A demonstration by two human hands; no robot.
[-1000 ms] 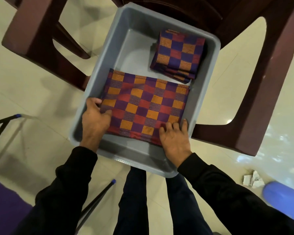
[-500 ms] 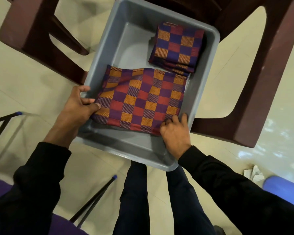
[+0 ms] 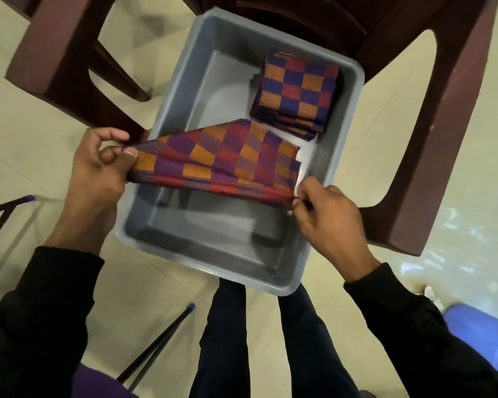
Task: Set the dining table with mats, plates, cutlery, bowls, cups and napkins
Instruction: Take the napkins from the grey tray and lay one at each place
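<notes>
A stack of checked mats (image 3: 222,162) in red, purple and orange is lifted at its near edge above the grey tub (image 3: 213,254). My left hand (image 3: 98,170) grips the stack's left corner with thumb on top. My right hand (image 3: 325,216) pinches the stack's near right corner. The far edge of the mats still hangs down inside the tub. A smaller pile of folded napkins (image 3: 295,91) in the same checked cloth lies in the tub's far right corner.
The tub rests on a dark brown plastic chair (image 3: 431,133). A second brown chair (image 3: 58,58) stands at the far left. Black rods with blue tips (image 3: 161,340) cross the tiled floor near my legs. A blue plastic thing (image 3: 483,340) sits at the lower right.
Both hands went from pressing on the flat mats to gripping their near corners, and the near edge of the stack has risen off the tub's floor.
</notes>
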